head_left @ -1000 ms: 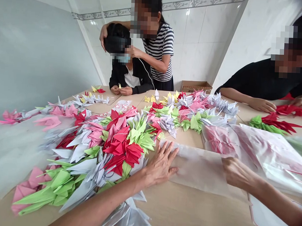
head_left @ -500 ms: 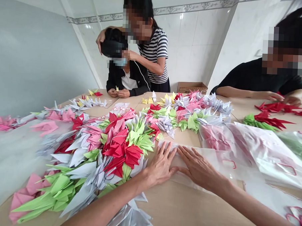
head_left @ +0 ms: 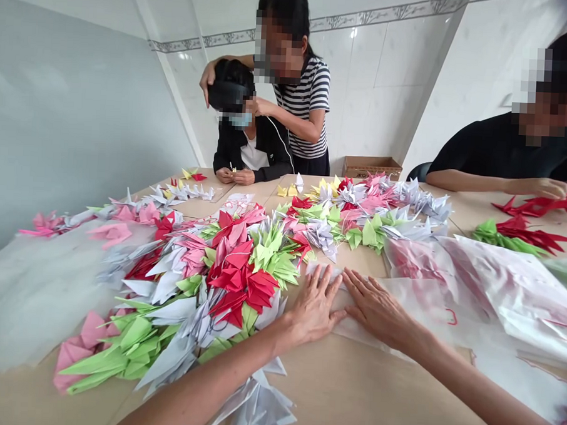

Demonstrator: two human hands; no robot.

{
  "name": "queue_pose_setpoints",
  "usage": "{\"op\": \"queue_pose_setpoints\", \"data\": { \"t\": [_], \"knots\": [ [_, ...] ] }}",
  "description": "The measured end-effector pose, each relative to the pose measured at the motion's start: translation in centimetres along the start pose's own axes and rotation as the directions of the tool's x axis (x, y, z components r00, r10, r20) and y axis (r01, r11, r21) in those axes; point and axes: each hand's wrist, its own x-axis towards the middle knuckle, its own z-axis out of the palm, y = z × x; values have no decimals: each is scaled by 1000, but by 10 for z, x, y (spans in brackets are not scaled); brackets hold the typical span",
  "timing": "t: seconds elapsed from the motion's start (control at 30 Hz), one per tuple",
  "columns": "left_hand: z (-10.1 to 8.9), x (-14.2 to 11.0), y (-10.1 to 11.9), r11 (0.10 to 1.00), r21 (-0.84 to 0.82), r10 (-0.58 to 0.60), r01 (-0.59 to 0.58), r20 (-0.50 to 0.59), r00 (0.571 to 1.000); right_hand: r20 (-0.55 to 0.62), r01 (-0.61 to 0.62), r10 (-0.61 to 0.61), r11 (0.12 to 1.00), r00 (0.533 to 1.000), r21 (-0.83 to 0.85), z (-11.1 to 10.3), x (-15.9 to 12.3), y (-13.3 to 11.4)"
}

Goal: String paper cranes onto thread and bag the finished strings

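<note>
Both my hands lie flat near the middle of the table, palms down and thumbs almost meeting. My left hand (head_left: pixel 316 306) presses on the left end of a clear plastic bag (head_left: pixel 415 300), its fingers stretched out. Beside it my right hand (head_left: pixel 376 304) rests on the same bag, fingers extended and pointing away to the left. Just left of my left hand spreads a large heap of folded paper cranes (head_left: pixel 243 279) in red, green, pink and white. Whatever lies under my palms is hidden.
More paper cranes (head_left: pixel 354 203) run across the table's far side. Filled plastic bags (head_left: pixel 519 285) lie at right, a plastic sheet (head_left: pixel 36 289) at left. Opposite, a person in stripes (head_left: pixel 311 107) stands over a seated one (head_left: pixel 253 151). Another in black (head_left: pixel 484 146) handles red paper.
The whole view has shifted slightly, so things appear further right. My hands stay flat on the bag. The person in black at the right has moved their hands over the red paper.
</note>
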Motion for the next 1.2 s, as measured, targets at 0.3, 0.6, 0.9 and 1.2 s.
{"op": "queue_pose_setpoints", "data": {
  "t": [0.3,0.6,0.9,1.2],
  "knots": [
    [-1,0,-5,999,21,33,-34,56,998,51,-125,123,992,991,29,-34,24,46],
    [4,-2,-6,999,16,45,-45,15,999,183,-187,161,973,970,138,-38,26,80],
    [2,-5,-5,999,16,46,-45,-17,999,240,-344,291,912,926,222,-67,47,73],
    [-7,19,8,995,-89,-35,44,98,995,230,-324,281,930,932,177,-59,67,104]
  ]
}}
